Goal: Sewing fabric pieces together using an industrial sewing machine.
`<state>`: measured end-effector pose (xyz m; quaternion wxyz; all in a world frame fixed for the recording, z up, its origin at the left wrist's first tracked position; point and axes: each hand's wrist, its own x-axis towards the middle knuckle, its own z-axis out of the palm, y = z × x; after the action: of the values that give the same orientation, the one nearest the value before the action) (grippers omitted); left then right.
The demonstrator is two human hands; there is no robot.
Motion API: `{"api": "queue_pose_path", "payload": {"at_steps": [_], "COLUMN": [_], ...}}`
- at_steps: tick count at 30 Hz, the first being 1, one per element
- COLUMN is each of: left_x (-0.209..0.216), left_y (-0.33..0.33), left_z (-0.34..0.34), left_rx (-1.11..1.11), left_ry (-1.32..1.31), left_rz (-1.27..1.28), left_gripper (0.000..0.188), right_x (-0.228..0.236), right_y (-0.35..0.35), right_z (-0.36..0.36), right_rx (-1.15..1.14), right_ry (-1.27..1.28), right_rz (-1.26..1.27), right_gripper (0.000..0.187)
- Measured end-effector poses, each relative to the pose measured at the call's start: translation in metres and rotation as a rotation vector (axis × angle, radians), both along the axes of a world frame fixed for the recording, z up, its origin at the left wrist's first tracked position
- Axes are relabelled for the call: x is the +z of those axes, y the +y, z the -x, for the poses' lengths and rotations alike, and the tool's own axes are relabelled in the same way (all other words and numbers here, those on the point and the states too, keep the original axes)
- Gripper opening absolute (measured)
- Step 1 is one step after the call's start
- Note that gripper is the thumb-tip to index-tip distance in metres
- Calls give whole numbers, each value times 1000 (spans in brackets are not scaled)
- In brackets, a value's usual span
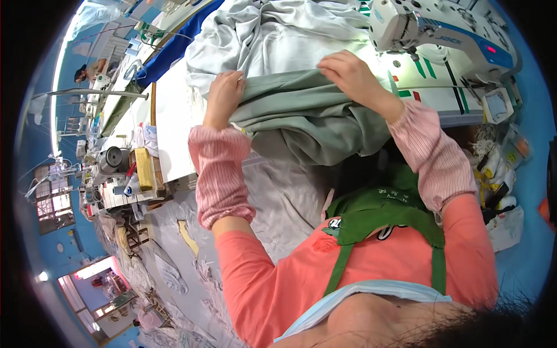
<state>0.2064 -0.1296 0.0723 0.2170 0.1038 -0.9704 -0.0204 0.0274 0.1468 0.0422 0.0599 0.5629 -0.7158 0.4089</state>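
A grey-green fabric piece (313, 119) lies gathered over the front edge of the sewing table, its upper edge stretched between my hands. My left hand (225, 95) pinches the left end of that edge. At the other end, my right hand (355, 78) grips the cloth, thumb and fingers closed on it. The lower folds hang toward my lap. Beyond, a heap of pale grey-white fabric (278, 35) spreads over the table. To the right of my right hand stands a white and blue sewing machine (441, 35), with its needle area apart from the cloth.
The white tabletop (174, 133) continues to the left. A thread cone or motor-like round part (113, 158) and a yellow block (143, 168) sit farther left. Cloth scraps and bags (499, 168) crowd the right side. Another person (93, 69) is at the far left.
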Motion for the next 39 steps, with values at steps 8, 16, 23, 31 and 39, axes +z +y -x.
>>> {"api": "queue_pose_path", "payload": {"at_steps": [8, 16, 23, 31, 39], "left_x": [14, 23, 24, 21, 39], "left_y": [-32, -46, -8, 100, 117], "left_z": [21, -16, 9, 51, 51], "left_rx": [102, -25, -167, -624, -568], "left_ry": [-577, -411, -298, -33, -29], "left_rz": [-385, -416, -496, -394, -421], "left_gripper": [31, 23, 17, 10, 7], "right_x": [-28, 26, 50, 54, 52], "right_y": [-110, -44, 7, 26, 50], "right_z": [8, 2, 9, 1, -4], "right_rx": [189, 289, 245, 209, 163], "right_ry": [-100, 18, -22, -85, -154], "right_rz": [-230, -137, -171, -171, -116], "right_gripper": [27, 14, 14, 16, 16]}}
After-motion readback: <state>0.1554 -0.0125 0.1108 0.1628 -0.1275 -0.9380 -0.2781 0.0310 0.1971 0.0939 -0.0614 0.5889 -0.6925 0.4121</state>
